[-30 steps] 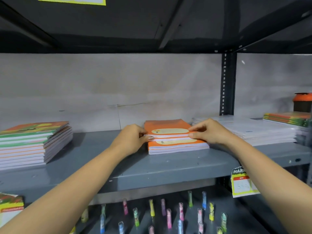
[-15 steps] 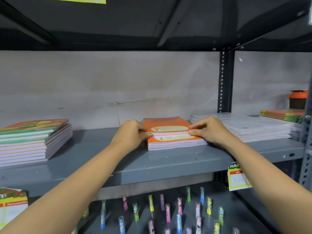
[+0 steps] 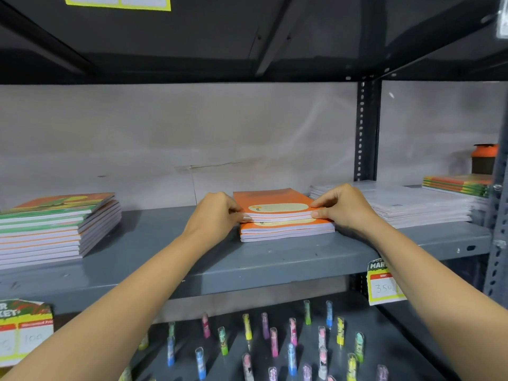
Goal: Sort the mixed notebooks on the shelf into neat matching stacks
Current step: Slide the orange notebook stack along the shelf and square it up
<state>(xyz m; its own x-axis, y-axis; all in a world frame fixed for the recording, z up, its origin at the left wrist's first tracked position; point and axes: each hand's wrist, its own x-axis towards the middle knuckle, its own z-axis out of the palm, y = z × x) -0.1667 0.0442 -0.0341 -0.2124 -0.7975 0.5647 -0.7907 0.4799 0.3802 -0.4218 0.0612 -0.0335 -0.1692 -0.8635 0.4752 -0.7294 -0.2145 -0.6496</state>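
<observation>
A stack of orange notebooks (image 3: pixel 275 200) lies in the middle of the grey shelf (image 3: pixel 247 259). My left hand (image 3: pixel 215 213) grips the left edge of the stack's upper notebooks, fingers curled round them. My right hand (image 3: pixel 341 207) pinches the same upper notebooks at their right edge. The upper notebooks sit slightly back from the lower ones (image 3: pixel 286 229). A taller mixed stack of green and orange notebooks (image 3: pixel 55 226) rests at the shelf's left end.
A flat pile of white plastic-wrapped books (image 3: pixel 417 204) lies to the right, with a small green and orange stack (image 3: pixel 456 185) and a dark bottle with an orange lid (image 3: pixel 485 159) behind it. Price tags (image 3: pixel 383 283) hang from the shelf edge. Several coloured tubes (image 3: pixel 275 339) stand below.
Both hands stay on the sides of the orange stack. The upper notebooks look slightly more squared over the lower ones; the view has shifted a little.
</observation>
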